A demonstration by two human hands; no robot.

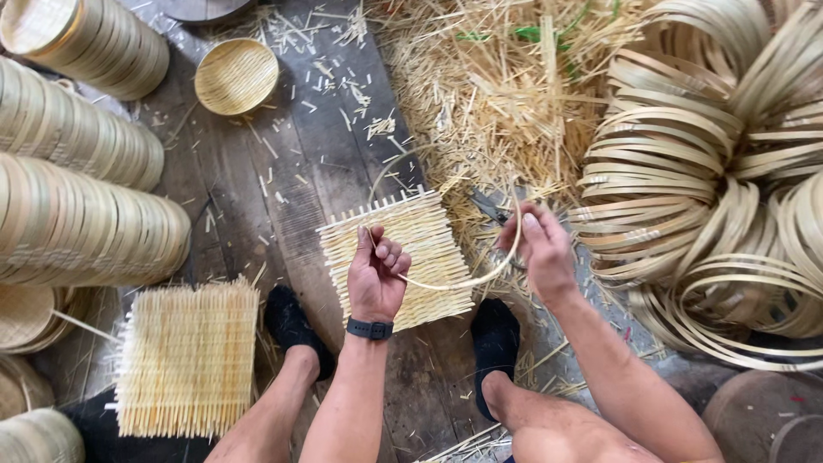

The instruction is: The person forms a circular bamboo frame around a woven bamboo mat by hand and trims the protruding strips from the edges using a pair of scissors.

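My left hand pinches one side of a thin bamboo hoop and my right hand grips its other side. The hoop hangs just above a square woven bamboo mat lying on the dark wooden floor between my feet. A black band sits on my left wrist. Scissors lie on the floor just behind the right hand, partly hidden by straw.
A stack of square woven mats sits at lower left. Rows of stacked round bamboo trays line the left side, and one round tray lies alone. Many bamboo hoops pile at right. Straw scraps cover the floor beyond.
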